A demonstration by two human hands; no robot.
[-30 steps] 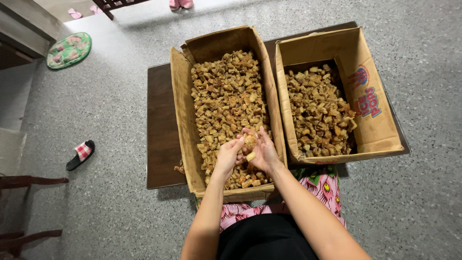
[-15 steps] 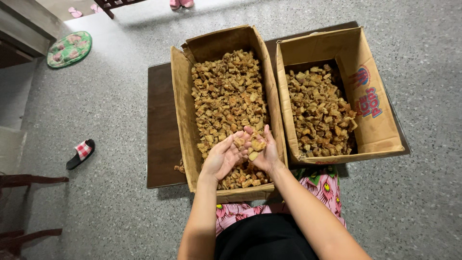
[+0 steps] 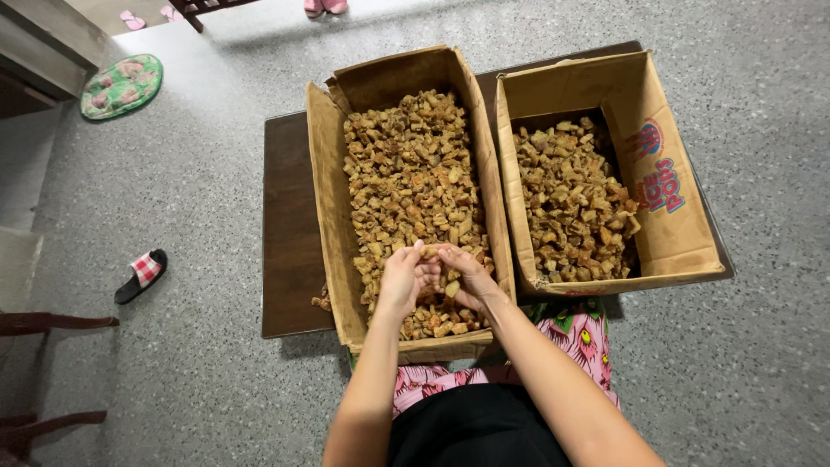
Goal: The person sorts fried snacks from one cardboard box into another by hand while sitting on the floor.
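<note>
Cupping brown chunks [image 3: 445,287] between left hand [image 3: 399,281] and right hand [image 3: 467,275], grip loose, over left box [image 3: 327,199]; right box [image 3: 683,216] beside.

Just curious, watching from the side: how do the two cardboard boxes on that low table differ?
The left box is narrower and heaped nearly to its rim with brown chunks; the right box is wider and filled lower, its inner walls showing. Both hands, left hand and right hand, work in the left box; none touches the right box. Only the right box shows a coloured print. Both are open-topped brown cardboard holding similar pieces.

Golden-brown pieces [image 3: 406,173], tan box [image 3: 322,182]
</note>
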